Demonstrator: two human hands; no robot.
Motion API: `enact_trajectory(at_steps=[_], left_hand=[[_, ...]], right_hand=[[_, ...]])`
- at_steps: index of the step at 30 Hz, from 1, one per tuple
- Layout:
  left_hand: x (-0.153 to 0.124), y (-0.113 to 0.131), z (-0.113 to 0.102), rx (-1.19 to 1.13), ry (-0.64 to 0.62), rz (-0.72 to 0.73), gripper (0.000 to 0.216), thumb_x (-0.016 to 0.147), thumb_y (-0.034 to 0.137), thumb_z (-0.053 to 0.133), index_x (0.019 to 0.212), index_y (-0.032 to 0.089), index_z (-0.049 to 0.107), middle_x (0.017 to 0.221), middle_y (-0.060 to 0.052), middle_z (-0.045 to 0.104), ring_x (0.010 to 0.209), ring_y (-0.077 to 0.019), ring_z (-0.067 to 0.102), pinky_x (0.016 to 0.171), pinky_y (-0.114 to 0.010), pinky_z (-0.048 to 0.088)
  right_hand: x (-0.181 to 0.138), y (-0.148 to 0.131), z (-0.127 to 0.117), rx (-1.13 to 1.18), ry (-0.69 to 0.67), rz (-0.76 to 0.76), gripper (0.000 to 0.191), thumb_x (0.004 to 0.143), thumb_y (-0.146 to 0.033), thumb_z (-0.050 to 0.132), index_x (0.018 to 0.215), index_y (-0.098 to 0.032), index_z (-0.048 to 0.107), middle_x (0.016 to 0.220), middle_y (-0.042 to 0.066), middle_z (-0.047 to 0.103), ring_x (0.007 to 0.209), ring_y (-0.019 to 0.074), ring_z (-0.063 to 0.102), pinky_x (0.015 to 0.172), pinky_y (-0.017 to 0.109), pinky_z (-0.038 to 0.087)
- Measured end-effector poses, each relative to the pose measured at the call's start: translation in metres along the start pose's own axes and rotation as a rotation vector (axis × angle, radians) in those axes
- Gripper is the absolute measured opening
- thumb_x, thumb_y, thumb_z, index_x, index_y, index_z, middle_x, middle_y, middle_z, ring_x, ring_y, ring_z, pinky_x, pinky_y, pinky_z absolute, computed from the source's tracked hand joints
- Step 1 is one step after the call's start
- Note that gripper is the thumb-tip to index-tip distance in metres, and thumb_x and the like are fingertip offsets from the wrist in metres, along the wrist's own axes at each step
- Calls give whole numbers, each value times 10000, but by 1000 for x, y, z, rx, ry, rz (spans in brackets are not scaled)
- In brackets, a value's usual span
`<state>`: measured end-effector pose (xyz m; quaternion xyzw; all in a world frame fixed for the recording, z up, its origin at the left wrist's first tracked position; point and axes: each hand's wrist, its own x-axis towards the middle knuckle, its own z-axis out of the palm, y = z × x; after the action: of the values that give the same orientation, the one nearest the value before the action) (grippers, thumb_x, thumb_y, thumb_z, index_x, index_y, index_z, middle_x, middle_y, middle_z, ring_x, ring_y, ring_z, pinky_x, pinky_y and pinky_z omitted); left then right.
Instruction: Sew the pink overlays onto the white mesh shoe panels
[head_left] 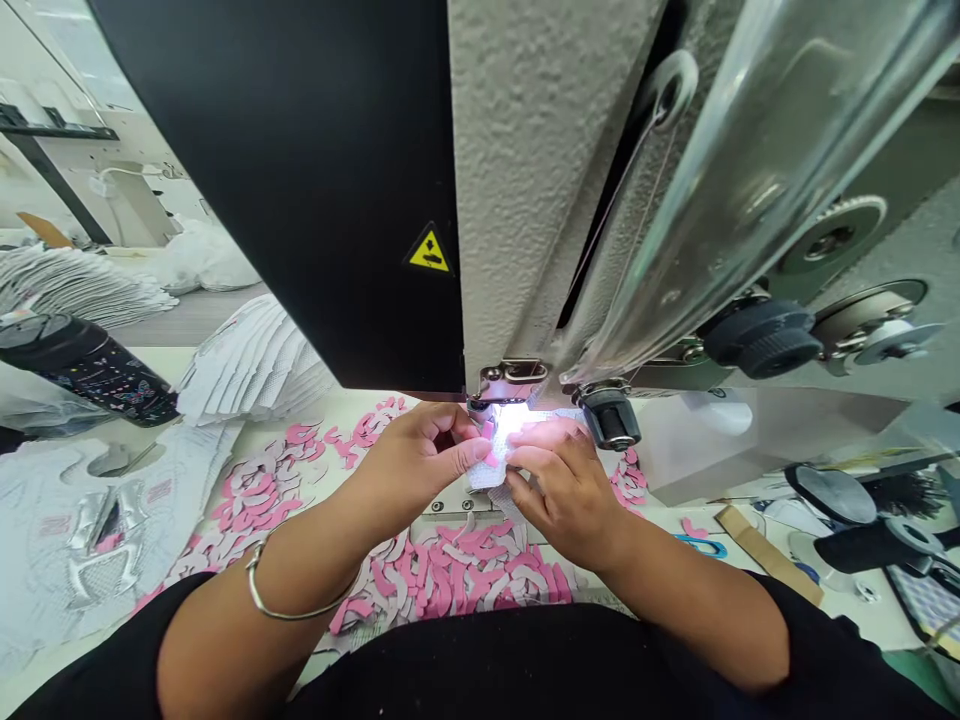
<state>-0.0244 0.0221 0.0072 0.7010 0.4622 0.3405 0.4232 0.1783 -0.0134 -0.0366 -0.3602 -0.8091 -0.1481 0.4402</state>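
Note:
A large sewing machine (480, 180) fills the upper view, its presser foot (504, 385) lit by a bright lamp. Just below the foot my left hand (420, 460) pinches a small white mesh piece (491, 472) with a pink trim, fingers closed on it. My right hand (559, 480) grips the same piece from the right, fingers curled over it. A thin metal bangle (285, 605) circles my left wrist. Several pink and white curved cut pieces (442, 570) lie scattered on the table under my forearms.
Stacks of white mesh panels (255, 365) sit at the left, beside a dark bottle (90, 370) and silver-trimmed shoe parts (97, 530). Blue-handled snips (701, 545) and dark tools (870, 540) lie at the right. Machine knobs (761, 335) hang overhead on the right.

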Motion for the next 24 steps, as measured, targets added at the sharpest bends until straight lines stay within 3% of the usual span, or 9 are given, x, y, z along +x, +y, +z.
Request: enact_trajectory(at_steps=[8,12,18,24], left_hand=[[0,6,4,53,53,-6,214,786,382,701,765,188,613,827,-11,616,721,-147,537,672,-293,421],[-1,2,7,-57,32,-31,216,791,390,701,791,202,593,810,1,606,734,-154,539,694,-296,434],[-15,-2,11,-104,19,-65,242,836,429,672,794,208,583,826,3,588,753,-155,528,673,-284,413],[-21,-2,15,-113,54,-121,199,823,396,682,858,220,596,781,9,563,668,-141,512,609,-276,410]], right_hand=[[-1,1,4,-7,26,-32,302,854,-100,637,1102,-270,614,996,49,652,985,233,584,843,419,451],[-2,1,4,-11,25,-19,282,865,-101,613,1077,-286,634,1018,45,647,970,225,580,841,426,439],[-12,4,0,1,-57,-74,358,835,-58,592,1101,-296,626,1099,47,641,998,224,579,877,436,422],[-13,6,-2,28,-49,-93,368,845,-54,585,1116,-297,632,1104,42,644,1022,220,582,909,444,421]])
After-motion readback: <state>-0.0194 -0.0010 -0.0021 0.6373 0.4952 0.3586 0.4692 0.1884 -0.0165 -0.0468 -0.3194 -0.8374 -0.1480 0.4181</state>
